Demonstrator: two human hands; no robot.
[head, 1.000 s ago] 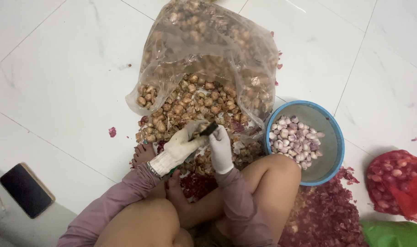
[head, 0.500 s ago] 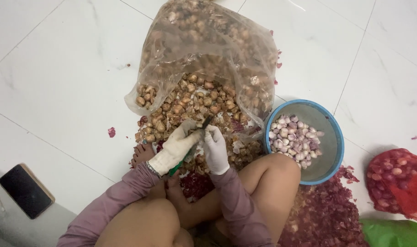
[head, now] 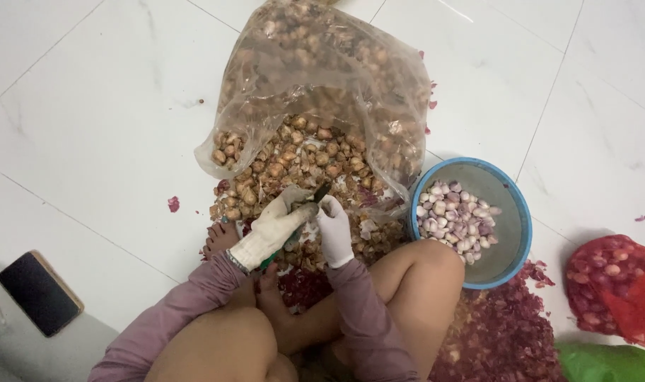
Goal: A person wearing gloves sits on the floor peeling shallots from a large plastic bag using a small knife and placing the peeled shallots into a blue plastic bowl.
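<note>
White tiled floor under soft, even light

The floor is laid with large glossy white tiles, faintly veined in grey like marble, with thin dark grout lines running diagonally across the view. Light falls evenly, giving dull sheen on the tiles and only soft shadows. At the lower left a greyer, shaded strip cuts in. No wall, window or furniture shows

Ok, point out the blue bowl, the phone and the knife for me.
blue bowl (head: 519, 212): head view, on its right rim.
phone (head: 39, 293): head view, middle of its dark screen.
knife (head: 321, 192): head view, on the dark blade tip between the gloved hands.
</note>
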